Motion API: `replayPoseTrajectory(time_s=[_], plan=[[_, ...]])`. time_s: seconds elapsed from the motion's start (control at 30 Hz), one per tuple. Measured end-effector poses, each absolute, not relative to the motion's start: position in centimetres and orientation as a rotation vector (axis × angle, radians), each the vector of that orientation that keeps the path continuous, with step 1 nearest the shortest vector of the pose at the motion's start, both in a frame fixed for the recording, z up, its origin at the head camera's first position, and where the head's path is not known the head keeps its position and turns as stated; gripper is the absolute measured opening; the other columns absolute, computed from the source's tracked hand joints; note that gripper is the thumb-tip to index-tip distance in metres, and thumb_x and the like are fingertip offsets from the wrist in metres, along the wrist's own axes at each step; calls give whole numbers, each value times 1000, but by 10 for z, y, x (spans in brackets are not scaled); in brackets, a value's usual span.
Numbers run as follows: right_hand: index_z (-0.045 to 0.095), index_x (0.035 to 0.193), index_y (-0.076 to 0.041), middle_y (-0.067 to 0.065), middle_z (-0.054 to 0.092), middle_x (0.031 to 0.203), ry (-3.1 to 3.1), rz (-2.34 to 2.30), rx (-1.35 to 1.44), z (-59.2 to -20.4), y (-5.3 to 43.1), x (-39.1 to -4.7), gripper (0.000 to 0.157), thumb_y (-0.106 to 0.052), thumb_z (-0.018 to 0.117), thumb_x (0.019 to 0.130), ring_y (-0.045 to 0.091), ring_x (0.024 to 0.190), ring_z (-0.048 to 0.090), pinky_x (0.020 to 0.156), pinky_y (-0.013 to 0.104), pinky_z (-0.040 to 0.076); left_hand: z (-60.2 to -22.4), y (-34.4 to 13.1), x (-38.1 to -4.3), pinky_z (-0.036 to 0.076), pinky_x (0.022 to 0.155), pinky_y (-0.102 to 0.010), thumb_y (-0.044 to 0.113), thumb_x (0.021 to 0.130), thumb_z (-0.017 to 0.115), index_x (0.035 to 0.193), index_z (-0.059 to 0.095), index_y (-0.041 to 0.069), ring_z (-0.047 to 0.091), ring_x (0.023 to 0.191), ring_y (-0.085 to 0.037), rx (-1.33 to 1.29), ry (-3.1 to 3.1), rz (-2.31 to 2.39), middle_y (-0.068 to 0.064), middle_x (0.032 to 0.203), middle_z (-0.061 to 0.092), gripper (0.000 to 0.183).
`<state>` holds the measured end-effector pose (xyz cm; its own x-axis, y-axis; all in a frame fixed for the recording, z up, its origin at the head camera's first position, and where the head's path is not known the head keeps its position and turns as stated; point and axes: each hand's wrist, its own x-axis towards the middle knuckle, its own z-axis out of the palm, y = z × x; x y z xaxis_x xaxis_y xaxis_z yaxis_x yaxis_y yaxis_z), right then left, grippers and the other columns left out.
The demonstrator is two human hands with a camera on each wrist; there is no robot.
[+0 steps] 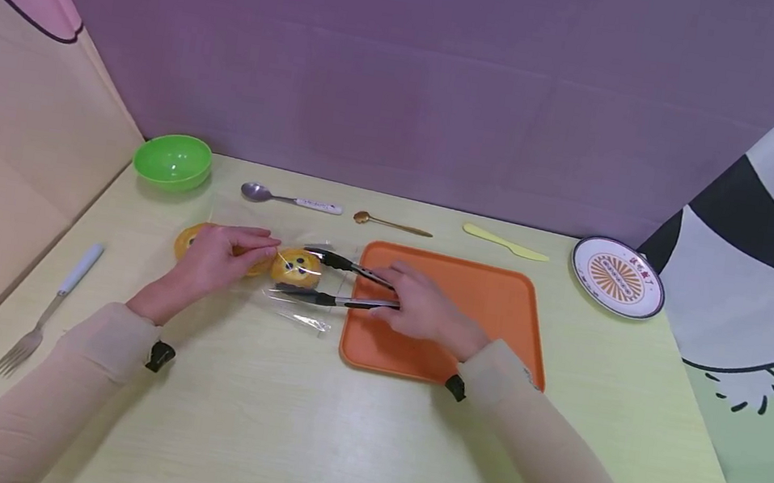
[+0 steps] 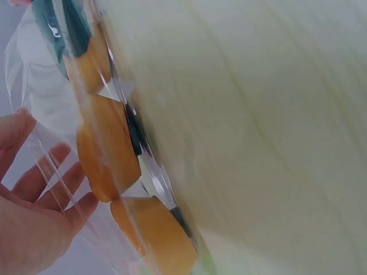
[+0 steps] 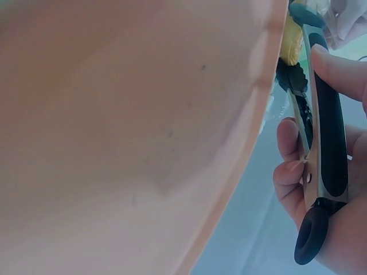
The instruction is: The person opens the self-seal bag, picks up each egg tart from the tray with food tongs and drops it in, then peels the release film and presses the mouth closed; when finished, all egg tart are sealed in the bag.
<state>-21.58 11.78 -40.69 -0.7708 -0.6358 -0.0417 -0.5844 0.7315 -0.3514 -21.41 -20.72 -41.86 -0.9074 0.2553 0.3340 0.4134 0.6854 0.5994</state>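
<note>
A clear plastic bag [image 1: 306, 321] lies left of the orange tray [image 1: 455, 283], with round golden buns with dark dots in it. My left hand [image 1: 208, 260] pinches the bag's film between thumb and fingers. In the left wrist view the buns [image 2: 106, 146] sit in a row under that film. My right hand [image 1: 423, 303] grips black-and-silver tongs [image 1: 357, 303] over the tray's left rim. Spread apart, the tongs' black tips reach into the bag's right end, either side of the rightmost bun [image 1: 297, 266]. In the right wrist view, my thumb presses along the tongs' black handle [image 3: 331, 137].
Along the back stand a green bowl [image 1: 173, 164], a spoon [image 1: 257, 193], a small gold spoon [image 1: 396, 226] and a yellow knife [image 1: 504, 242]. A patterned plate [image 1: 617, 278] is at the right; a fork [image 1: 47, 311] lies at the left. A purple backdrop [image 1: 406, 97] rises behind.
</note>
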Motion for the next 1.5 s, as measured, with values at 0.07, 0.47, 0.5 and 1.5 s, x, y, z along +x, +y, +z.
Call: replayPoseTrajectory(time_s=[0.07, 0.47, 0.5, 1.5], plan=[[46, 139, -16, 1, 52, 126, 2778, -476, -983, -406, 120, -215, 63, -39, 68, 84, 16, 100, 50, 89, 34, 46, -419, -208, -214, 56, 73, -44, 14, 85, 69, 103, 73, 6, 66, 98, -32, -542, -2670, -1028, -19, 112, 66, 20], [44, 140, -17, 3, 53, 118, 2790, -580, -974, -397, 164, -200, 61, -33, 67, 86, 17, 88, 51, 73, 31, 46, -420, -211, -214, 55, 74, -44, 14, 85, 70, 104, 73, 8, 67, 97, -32, -512, -2688, -997, -18, 112, 66, 21], [44, 140, -16, 4, 54, 115, 2803, -588, -970, -396, 171, -197, 62, -33, 68, 85, 16, 85, 50, 72, 30, 45, -420, -211, -214, 55, 73, -43, 14, 84, 70, 104, 73, 8, 67, 97, -31, -505, -2692, -998, -18, 112, 66, 21], [48, 127, 10, 19, 54, 87, 3276, -613, 16, -400, 386, -87, 72, -33, 77, 77, 25, 71, 46, 55, 28, 33, -424, -210, -212, 54, 70, -32, 16, 85, 70, 106, 72, 8, 67, 95, -29, -551, -2677, -978, -14, 110, 68, 22]])
